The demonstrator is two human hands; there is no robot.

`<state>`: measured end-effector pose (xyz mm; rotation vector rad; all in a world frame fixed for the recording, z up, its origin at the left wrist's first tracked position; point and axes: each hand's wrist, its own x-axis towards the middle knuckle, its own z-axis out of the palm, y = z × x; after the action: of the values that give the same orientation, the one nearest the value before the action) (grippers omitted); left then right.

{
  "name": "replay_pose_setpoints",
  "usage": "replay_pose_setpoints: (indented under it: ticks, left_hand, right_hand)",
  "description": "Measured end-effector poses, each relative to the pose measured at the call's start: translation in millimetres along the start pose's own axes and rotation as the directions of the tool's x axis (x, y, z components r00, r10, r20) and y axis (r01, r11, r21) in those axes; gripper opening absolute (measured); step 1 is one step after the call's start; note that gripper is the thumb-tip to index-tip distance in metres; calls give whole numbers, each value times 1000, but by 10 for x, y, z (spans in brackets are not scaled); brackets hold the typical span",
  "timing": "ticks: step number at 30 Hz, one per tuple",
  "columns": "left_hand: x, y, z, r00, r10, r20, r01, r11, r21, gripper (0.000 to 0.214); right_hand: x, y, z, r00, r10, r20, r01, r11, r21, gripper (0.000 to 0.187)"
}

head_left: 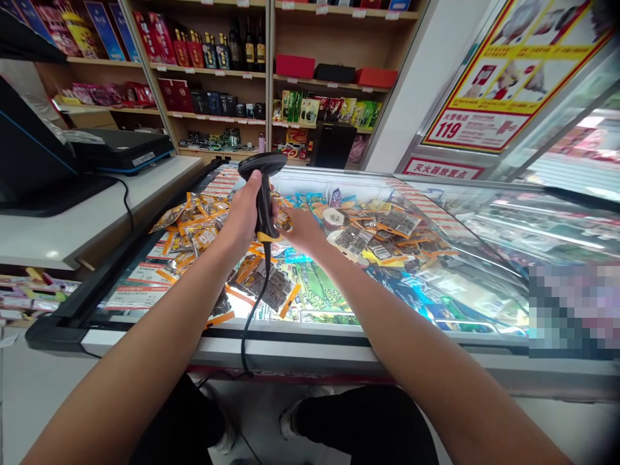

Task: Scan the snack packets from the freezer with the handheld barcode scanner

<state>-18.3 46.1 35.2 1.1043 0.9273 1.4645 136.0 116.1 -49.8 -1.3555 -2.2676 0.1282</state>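
My left hand (243, 210) grips the handle of a black barcode scanner (264, 200) with a yellow base, its head pointing away from me. A cord runs from its base down over the freezer's front edge. Just right of the handle, my right hand (304, 229) pinches what looks like a small orange snack packet (285, 222); the scanner partly hides its fingertips. Beneath both hands is the freezer's glass top. Orange-edged snack packets (198, 223) are heaped on the left, a dark packet (271, 282) lies nearer me, and more dark packets (394, 223) lie on the right.
A round tub (333, 218) sits among the packets. The black freezer rim (62, 323) borders the glass. At left, a counter (29, 239) carries a black scale (121, 150). Shelves (213, 68) of bottles and boxes stand behind. Right of them hangs a poster (513, 71).
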Motion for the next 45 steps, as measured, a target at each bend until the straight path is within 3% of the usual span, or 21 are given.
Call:
replay_pose_setpoints:
  ticks: [4,6,7,8,10,12,13,15,17,19,22,27,35,38,42,43,45]
  left_hand:
    - [12,-19,4,1000,6,-3,-6,1000,4,58]
    - [16,-49,4,1000,11,13,-11,1000,17,59]
    - [16,-69,2,999,15,32,-15,1000,27,59]
    - [13,-91,-1,998,18,62,-20,999,41,60]
    - [-3,-137,-8,988,18,152,-31,996,82,62]
    - [-36,-176,-13,966,1,257,-38,989,142,65]
    - [-58,-191,-13,952,-10,305,-44,984,172,67]
    - [-111,-212,-4,924,-31,382,-57,974,217,69]
    - [-160,-227,11,900,-49,433,-62,969,240,70]
    - [-187,-239,25,895,-63,442,-57,966,252,69]
    - [-165,-242,29,924,-26,381,-67,971,229,66]
    - [-66,-194,-7,958,42,282,-92,982,165,64]
    - [-106,-118,11,950,-19,312,-33,986,161,63]
    - [-112,-119,15,952,0,307,-50,987,156,62]
    - [-113,-119,3,942,6,335,-58,988,144,63]
    - [-114,-113,1,941,6,339,-56,989,138,63]
    - [-113,-91,-3,946,12,324,-57,990,127,63]
  right_hand:
    - [-1,178,-44,986,140,-88,-128,984,127,44]
    - [-6,315,-149,952,274,-136,-214,914,344,45]
    - [-5,370,-215,923,362,-130,-252,824,508,43]
    - [-1,411,-286,894,438,-89,-265,680,684,40]
    - [8,439,-438,882,469,52,-201,274,940,30]
    - [9,405,-582,913,390,120,-91,-92,992,27]
    - [6,374,-643,924,362,121,-44,-212,976,28]
    - [-5,305,-729,924,364,115,19,-344,939,27]
    - [-12,255,-761,923,367,117,39,-392,919,26]
    - [-5,241,-745,926,356,125,27,-394,919,25]
    - [26,275,-669,923,360,135,-10,-330,944,19]
    - [49,296,-573,947,309,86,-56,-104,993,24]
    - [-35,218,-657,958,287,20,-135,387,912,51]
    - [-18,249,-622,959,283,7,-141,457,878,57]
    - [16,284,-601,958,286,-21,-117,460,880,50]
    - [13,292,-627,954,296,-44,-111,487,866,48]
    - [-19,327,-726,935,329,-132,-116,635,764,42]
